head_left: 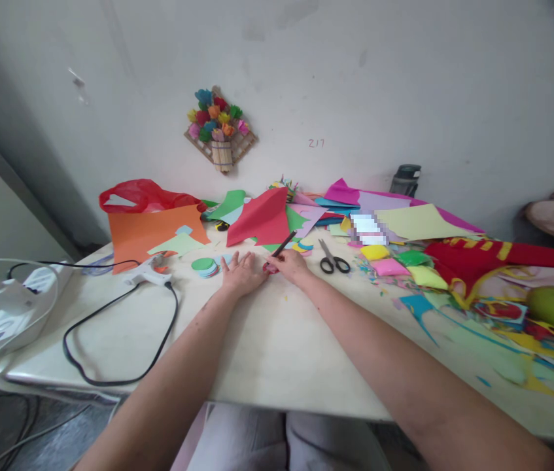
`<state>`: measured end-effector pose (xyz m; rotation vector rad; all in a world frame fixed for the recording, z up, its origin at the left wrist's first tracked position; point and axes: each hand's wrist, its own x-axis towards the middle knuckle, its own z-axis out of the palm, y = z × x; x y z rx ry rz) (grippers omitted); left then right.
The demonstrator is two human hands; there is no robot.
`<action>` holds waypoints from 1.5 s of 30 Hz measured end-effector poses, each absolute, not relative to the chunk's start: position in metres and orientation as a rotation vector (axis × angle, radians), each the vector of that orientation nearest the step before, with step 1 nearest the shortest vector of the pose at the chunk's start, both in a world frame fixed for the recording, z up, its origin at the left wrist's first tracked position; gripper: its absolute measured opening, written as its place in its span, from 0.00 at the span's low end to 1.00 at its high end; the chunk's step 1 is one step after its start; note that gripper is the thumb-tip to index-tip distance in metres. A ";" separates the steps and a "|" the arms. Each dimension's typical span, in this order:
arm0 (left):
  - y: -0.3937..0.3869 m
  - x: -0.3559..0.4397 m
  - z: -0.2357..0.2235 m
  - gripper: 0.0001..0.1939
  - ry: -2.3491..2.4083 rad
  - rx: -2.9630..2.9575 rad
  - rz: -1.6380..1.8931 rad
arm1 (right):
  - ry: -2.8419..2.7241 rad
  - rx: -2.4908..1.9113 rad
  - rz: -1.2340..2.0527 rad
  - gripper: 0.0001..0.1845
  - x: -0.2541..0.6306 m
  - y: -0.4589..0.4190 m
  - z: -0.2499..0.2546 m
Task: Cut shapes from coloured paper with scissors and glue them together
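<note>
A small red paper piece [269, 267] lies flat on the table [277, 340], partly hidden between the two hands. The right hand [292, 264] sits just to its right, fingers closed around a pencil [284, 244] whose tip comes down onto the red piece; the pencil's long axis slants up and away to the right, toward the scissors [333, 260]. The left hand [241, 273] lies just to the left of the piece, palm down and fingers spread flat, with its fingertips at the piece's edge, holding nothing. Both hands are about equally close, one on each side. Beside the left hand's far side is a small stack of green and blue paper circles [205, 266], and farther left a glue gun [152, 271] with its black cord [110, 340]. Beyond the hands lie a red sheet [259, 219] and an orange sheet [146, 232].
</note>
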<state>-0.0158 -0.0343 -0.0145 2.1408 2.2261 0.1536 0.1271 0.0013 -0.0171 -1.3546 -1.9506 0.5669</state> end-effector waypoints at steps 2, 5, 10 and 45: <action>-0.034 -0.016 -0.015 0.38 2.227 2.137 0.153 | -1.949 -1.352 0.566 0.15 0.127 0.001 -0.017; -0.034 -0.016 -0.015 0.37 2.224 2.134 0.180 | -1.941 -1.350 0.584 0.15 0.127 -0.001 -0.017; -0.034 -0.016 -0.016 0.38 2.225 2.138 0.177 | -1.943 -1.353 0.587 0.14 0.127 -0.001 -0.016; -0.042 -0.016 0.004 0.38 2.112 2.118 -0.016 | -1.944 -1.314 0.549 0.15 0.128 0.000 -0.018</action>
